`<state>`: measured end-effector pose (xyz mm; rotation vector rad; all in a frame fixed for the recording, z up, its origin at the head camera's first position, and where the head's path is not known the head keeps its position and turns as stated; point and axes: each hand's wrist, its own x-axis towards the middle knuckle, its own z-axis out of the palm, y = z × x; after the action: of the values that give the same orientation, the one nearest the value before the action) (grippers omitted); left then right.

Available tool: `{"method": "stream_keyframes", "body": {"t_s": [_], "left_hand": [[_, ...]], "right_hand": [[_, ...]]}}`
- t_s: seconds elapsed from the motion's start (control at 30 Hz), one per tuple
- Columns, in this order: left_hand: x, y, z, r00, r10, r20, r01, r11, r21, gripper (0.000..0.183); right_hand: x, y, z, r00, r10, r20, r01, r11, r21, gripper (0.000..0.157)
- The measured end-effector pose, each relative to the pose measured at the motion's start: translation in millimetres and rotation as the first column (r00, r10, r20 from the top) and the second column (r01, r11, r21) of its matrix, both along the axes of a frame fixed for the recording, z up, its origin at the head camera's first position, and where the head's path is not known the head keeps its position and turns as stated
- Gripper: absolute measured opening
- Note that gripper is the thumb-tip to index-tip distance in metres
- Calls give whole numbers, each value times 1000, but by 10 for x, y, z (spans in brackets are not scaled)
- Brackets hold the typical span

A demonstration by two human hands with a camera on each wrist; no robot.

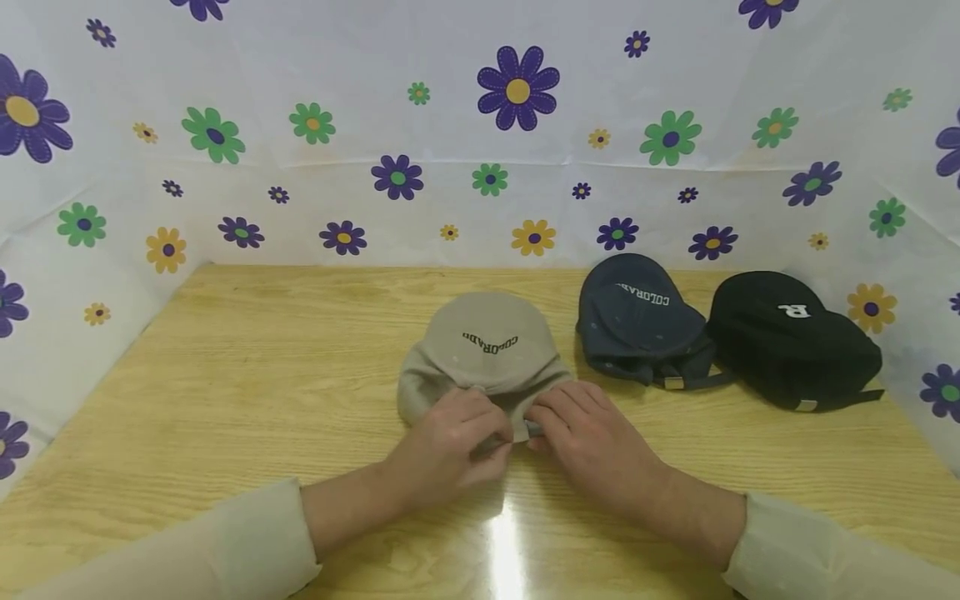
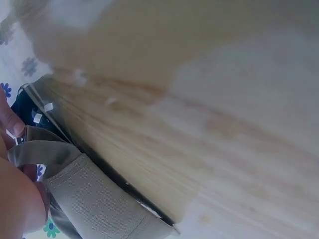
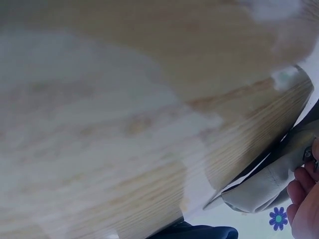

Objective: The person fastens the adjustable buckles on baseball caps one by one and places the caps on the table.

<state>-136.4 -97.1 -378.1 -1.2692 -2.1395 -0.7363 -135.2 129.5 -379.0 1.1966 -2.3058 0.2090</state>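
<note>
Pinching the strap (image 1: 520, 429) of the beige cap (image 1: 491, 325) in the left hand (image 1: 453, 437) and the buckle (image 1: 534, 428) in the right hand (image 1: 588, 433), draw the strap level, without twisting.

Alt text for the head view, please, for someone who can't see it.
A person's left hand and right hand grip the near edge of a beige cap on a wood-grain table. To the right lie a navy cap and a black cap; behind is a white flowered backdrop.
</note>
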Motion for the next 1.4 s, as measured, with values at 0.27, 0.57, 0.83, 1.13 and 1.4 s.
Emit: {"method": "stream_keyframes", "body": {"t_s": [0.27, 0.57, 0.83, 1.13, 1.4], "left_hand": [[63, 65, -18, 963, 15, 269, -66, 981, 180, 13], [18, 32, -3, 978, 90, -190, -109, 990, -91, 7], [-25, 26, 47, 925, 35, -378, -137, 960, -246, 6], [-17, 33, 53, 914, 37, -405, -159, 949, -272, 9], [-18, -2, 36, 884, 3, -468, -151, 949, -279, 20]], "right_hand": [[-11, -3, -26, 1000, -5, -24, 5, 1000, 10, 30], [-3, 2, -16, 1000, -17, 11, 17, 1000, -3, 27], [12, 4, 4, 998, -23, 61, 23, 1000, -1, 27], [29, 3, 20, 997, -45, 68, 44, 999, 10, 28], [15, 3, 15, 998, -28, 64, 28, 1000, -13, 28]]}}
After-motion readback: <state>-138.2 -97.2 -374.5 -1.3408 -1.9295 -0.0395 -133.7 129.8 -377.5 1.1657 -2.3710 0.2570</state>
